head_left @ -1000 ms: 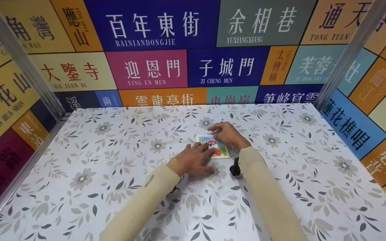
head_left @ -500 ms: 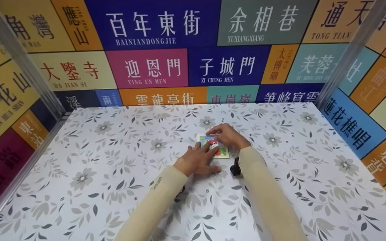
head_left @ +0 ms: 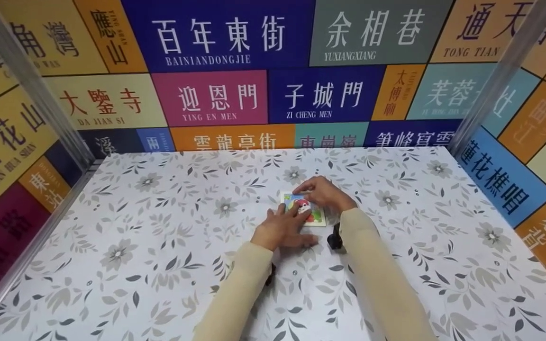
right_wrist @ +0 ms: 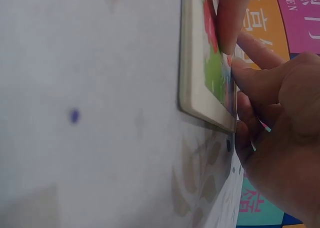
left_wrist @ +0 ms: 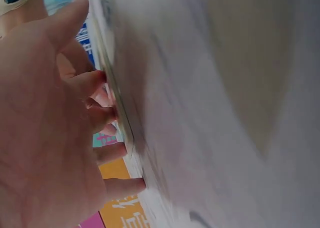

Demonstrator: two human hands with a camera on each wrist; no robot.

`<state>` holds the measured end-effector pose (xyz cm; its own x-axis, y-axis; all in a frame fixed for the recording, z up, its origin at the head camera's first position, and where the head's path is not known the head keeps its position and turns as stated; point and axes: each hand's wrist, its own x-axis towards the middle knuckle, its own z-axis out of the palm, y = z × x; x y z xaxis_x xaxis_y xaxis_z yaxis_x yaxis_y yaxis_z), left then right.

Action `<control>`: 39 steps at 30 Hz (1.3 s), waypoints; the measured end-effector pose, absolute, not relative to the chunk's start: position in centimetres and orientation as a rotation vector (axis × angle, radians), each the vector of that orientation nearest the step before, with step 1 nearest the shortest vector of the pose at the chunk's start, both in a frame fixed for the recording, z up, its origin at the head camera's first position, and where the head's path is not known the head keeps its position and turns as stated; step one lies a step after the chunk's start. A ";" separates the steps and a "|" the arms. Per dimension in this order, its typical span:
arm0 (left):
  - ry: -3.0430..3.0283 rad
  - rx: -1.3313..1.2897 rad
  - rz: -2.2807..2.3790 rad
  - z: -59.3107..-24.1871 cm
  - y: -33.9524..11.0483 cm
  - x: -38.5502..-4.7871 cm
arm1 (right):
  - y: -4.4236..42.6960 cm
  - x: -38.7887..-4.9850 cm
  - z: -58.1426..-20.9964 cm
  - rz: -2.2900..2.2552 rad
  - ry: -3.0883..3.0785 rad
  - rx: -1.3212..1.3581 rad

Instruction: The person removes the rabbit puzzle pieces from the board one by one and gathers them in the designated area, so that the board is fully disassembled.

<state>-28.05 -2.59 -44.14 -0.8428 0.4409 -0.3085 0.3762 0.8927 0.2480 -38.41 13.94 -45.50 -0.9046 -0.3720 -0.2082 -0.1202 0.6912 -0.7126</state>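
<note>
A small square puzzle board (head_left: 318, 218) lies flat on the table, bearing a bright cartoon of a red-and-white animal. In the right wrist view its pale raised rim (right_wrist: 197, 96) surrounds the picture. My left hand (head_left: 285, 229) reaches over its near left part, fingers spread and fairly straight, fingertips touching the picture. The left wrist view shows the little finger down on the table beside the board. My right hand (head_left: 325, 194) holds the far right part of the board, thumb on the picture and other fingers curled at the edge. The fingers hide part of the picture.
A white cloth with grey flowers and leaves covers the table (head_left: 159, 265). Panels with coloured name signs (head_left: 209, 97) stand behind and at both sides. Clear corner strips (head_left: 495, 80) rise at the back. A black wrist device (head_left: 334, 239) sits under the right sleeve.
My left hand and forearm have shifted to the right, and the fingers have slid a little over the picture. The right hand stays at the board's far right part, its index lower.
</note>
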 end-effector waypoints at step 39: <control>2.673 0.505 0.346 -44.4 -2.3 -28.3 | 12.5 -38.3 -44.7 -0.975 2.569 -0.494</control>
<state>-28.30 -2.27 -44.45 -0.8561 0.3940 -0.3346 0.2956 0.9042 0.3083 -38.33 12.51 -44.69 -0.8789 -0.4351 -0.1956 -0.1959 0.7030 -0.6836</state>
